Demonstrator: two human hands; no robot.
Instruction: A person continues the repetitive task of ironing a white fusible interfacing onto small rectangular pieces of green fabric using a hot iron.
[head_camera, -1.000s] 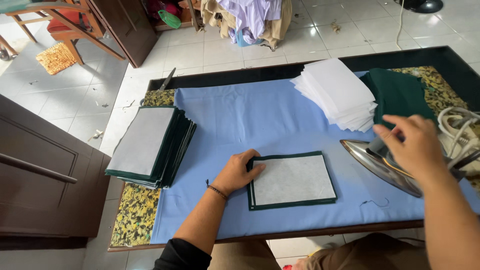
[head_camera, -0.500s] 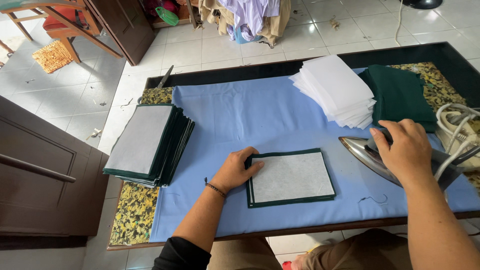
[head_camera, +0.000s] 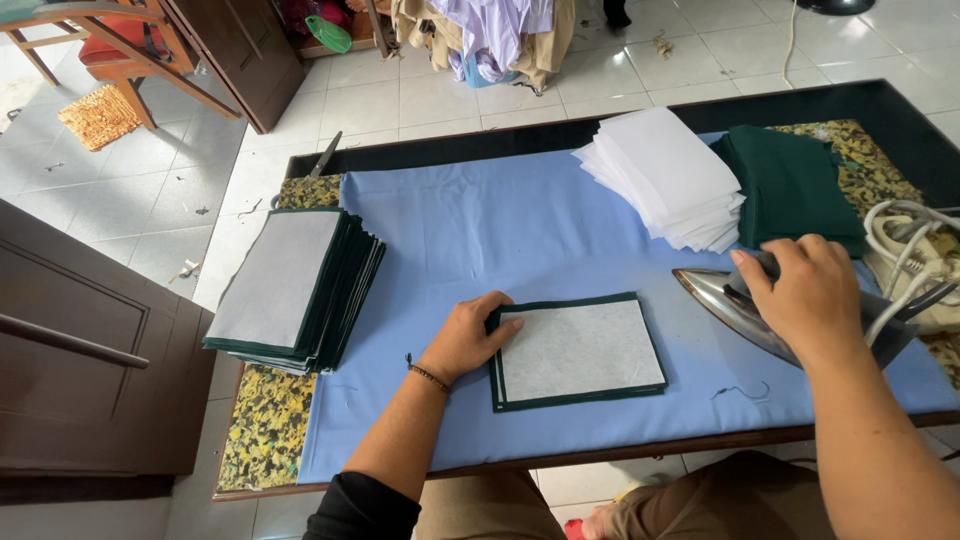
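Note:
A dark green fabric rectangle topped with a white sheet of interfacing (head_camera: 580, 350) lies on the blue cloth (head_camera: 480, 240) that covers the table. My left hand (head_camera: 468, 335) rests flat on this piece's left edge, fingers spread over it. To the right, my right hand (head_camera: 800, 295) grips the handle of a metal clothes iron (head_camera: 725, 305). The iron's pointed soleplate faces left, just right of the fabric piece and apart from it.
A stack of finished green-and-white pieces (head_camera: 295, 285) sits at the table's left. White interfacing sheets (head_camera: 665, 175) and folded green fabric (head_camera: 790, 180) lie at the back right. White cords (head_camera: 905, 245) coil at the right edge. A dark wooden door (head_camera: 90, 350) stands left.
My right hand has closed on the iron's handle and the iron has shifted left, closer to the fabric piece. My left hand stays on the piece's left edge.

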